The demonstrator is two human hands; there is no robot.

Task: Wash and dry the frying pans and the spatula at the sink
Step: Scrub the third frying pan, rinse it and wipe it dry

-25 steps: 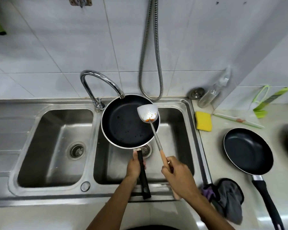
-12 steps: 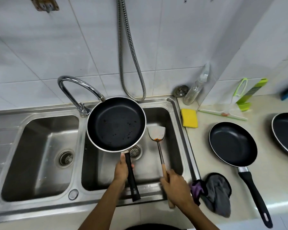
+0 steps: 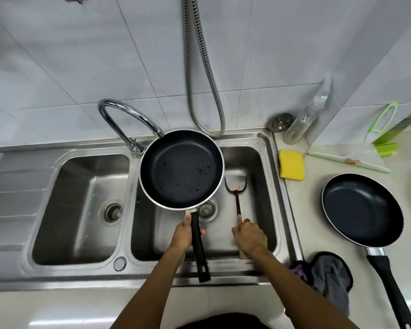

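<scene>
While your left hand (image 3: 184,235) grips the frying pan (image 3: 182,168) over the sink (image 3: 268,143) — residue spots visible.
Your right hand (image 3: 249,236) is closed on the spatula (image 3: 235,186) — blade down in the right basin.

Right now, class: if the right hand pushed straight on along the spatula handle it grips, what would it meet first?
Probably the sink basin's far wall: the right hand points along the spatula, nothing showing between. Depth is unclear.

My arms at the sink

Both my forearms are bare, no sleeves, watch or rings showing; a dark garment edges the bottom.
</scene>
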